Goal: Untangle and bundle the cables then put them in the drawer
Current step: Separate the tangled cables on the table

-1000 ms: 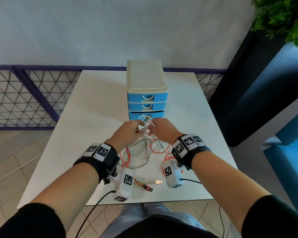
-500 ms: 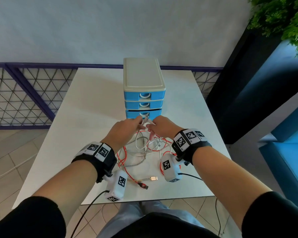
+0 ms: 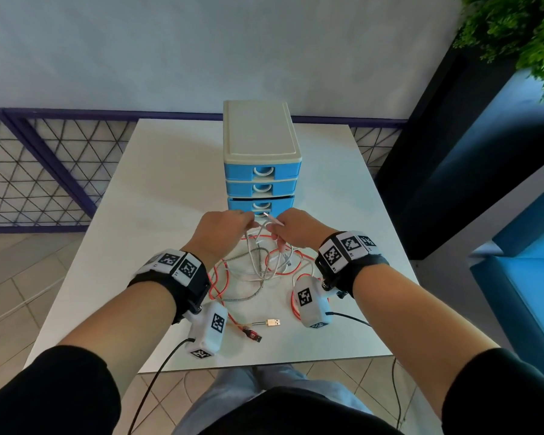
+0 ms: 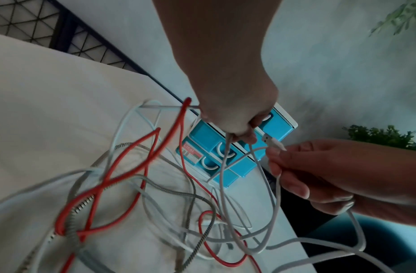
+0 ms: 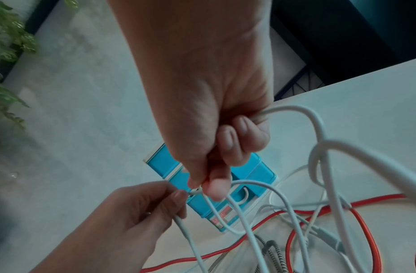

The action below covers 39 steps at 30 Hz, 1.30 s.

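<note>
One head view from above, two wrist views from close in.

The head camera looks forward and down over both forearms at the white table (image 3: 157, 196), the blue drawer unit (image 3: 261, 171) far and centred. The left wrist camera, close above the cable tangle (image 4: 137, 194), looks along the left hand (image 4: 232, 103); the right wrist camera looks along the right hand (image 5: 211, 114). All three share the drawer fronts, both hands and the cables.

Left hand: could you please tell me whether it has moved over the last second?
Yes. Holding the white cable, the left hand has shifted slightly left, away from the right hand, and up the view towards the drawer unit.
</note>
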Tool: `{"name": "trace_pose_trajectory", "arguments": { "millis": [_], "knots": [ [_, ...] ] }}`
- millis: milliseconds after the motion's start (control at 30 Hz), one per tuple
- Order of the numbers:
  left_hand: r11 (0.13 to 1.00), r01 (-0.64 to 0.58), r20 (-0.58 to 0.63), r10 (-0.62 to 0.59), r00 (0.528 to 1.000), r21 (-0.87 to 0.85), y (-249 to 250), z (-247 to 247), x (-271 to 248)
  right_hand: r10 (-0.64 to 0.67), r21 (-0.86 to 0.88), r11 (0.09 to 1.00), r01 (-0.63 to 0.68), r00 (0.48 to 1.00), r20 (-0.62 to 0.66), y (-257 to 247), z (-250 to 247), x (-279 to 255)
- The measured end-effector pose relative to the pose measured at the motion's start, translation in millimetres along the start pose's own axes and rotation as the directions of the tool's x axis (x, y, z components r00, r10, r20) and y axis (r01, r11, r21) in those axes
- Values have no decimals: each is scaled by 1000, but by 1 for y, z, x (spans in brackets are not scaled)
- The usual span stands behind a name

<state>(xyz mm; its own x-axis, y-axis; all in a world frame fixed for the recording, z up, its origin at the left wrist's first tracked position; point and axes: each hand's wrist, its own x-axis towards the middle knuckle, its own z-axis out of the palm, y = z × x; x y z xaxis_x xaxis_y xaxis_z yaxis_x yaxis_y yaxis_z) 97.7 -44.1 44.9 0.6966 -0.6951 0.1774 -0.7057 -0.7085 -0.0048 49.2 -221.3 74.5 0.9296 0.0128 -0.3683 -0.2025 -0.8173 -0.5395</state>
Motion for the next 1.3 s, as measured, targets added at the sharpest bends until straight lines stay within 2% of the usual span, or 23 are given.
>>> {"name": "trace_pose_trajectory", "arguments": {
  "millis": [100,200,300,400,467,533,600,667,700,733,767,833,900,1000,1033,1167,1233,1300],
  "knots": [
    [986,164,103,-160,982,-36,4,4,3,-57,-118,991,57,998,-1,-4,-5,-3],
    [920,353,205,-317,926,-169,-5,12,1,-56,-313,949,44,998,-30,-3,-15,-8],
    [822,504,238,-451,861,-266,-23,18,-5,-7,-400,916,-34,995,-102,7,-25,-10],
    [779,530,211,-486,848,-335,-36,23,-10,79,-443,876,-191,963,-259,16,-32,-15],
    [799,500,226,-448,865,-333,-35,23,-11,129,-393,882,-261,934,-333,19,-34,-15],
    [868,425,217,-376,901,-258,-28,23,-11,148,-283,926,-251,929,-340,19,-32,-12],
    [951,267,113,-251,961,-158,-19,20,-12,142,-164,965,-205,933,-331,17,-29,-9],
    [992,48,13,-47,999,-113,-5,13,-13,117,-84,985,-154,934,-337,11,-26,-10],
    [988,-69,23,73,997,-136,3,10,-15,103,-43,991,-126,931,-351,8,-24,-10],
    [967,-167,86,186,979,-194,10,8,-19,101,23,995,-100,922,-373,6,-22,-10],
    [943,-213,198,267,943,-257,17,7,-24,110,104,992,-75,914,-391,4,-21,-9],
    [918,-216,424,350,835,-332,27,11,-36,137,247,968,-40,910,-390,2,-18,-8],
    [909,-211,546,388,742,-359,37,21,-48,155,355,935,-19,921,-357,1,-14,-7],
    [921,-212,646,381,662,-326,50,38,-63,155,408,913,-9,933,-325,-1,-12,-10],
    [926,-220,662,373,650,-305,53,43,-67,150,410,912,-8,937,-315,-1,-11,-10],
    [929,-190,642,358,677,-318,50,51,-73,136,406,914,-2,944,-302,0,-9,-14],
    [913,-21,641,302,705,-408,46,50,-68,137,435,900,8,944,-299,2,-10,-17],
    [817,194,584,202,786,-543,42,41,-57,157,512,859,15,943,-292,5,-10,-20]
  ]
}}
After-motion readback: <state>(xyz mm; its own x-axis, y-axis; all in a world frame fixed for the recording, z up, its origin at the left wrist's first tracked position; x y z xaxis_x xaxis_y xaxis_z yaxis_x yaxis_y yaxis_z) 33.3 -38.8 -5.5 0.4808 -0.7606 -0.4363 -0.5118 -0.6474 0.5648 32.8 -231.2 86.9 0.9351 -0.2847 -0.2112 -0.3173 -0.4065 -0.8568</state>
